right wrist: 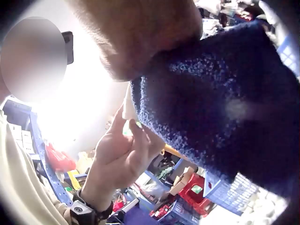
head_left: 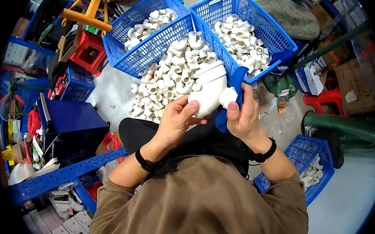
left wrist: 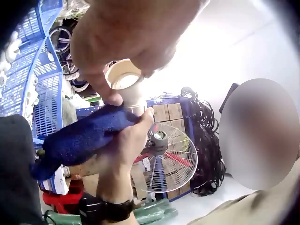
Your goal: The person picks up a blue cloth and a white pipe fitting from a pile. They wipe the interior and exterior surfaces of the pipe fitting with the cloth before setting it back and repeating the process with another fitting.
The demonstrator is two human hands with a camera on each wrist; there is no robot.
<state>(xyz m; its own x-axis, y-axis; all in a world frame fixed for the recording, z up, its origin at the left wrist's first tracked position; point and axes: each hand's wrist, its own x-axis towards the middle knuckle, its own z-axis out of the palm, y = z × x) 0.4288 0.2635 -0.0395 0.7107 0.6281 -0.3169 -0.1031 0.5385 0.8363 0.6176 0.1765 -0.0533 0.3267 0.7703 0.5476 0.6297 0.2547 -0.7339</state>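
Observation:
A large white plastic pipe fitting (head_left: 209,90), curved like a trap bend with a short side outlet, is held up over the lap. My left hand (head_left: 174,121) grips its rounded lower end, thumb on the near side. On the other side, my right hand (head_left: 247,118) holds a dark blue cloth (head_left: 237,82) against the side outlet, thumb and fingers pinching it. The left wrist view shows the open round mouth of the fitting (left wrist: 125,80) and the cloth (left wrist: 84,143) hanging below my right hand. In the right wrist view the cloth (right wrist: 211,108) hides most of the fitting.
Beyond the knees lies a heap of small white pipe elbows (head_left: 168,84) on the floor. Behind it stand two blue baskets (head_left: 135,61) holding more fittings. Another blue basket (head_left: 315,185) is at the right. A blue box (head_left: 75,115) and red stool (head_left: 89,52) stand left.

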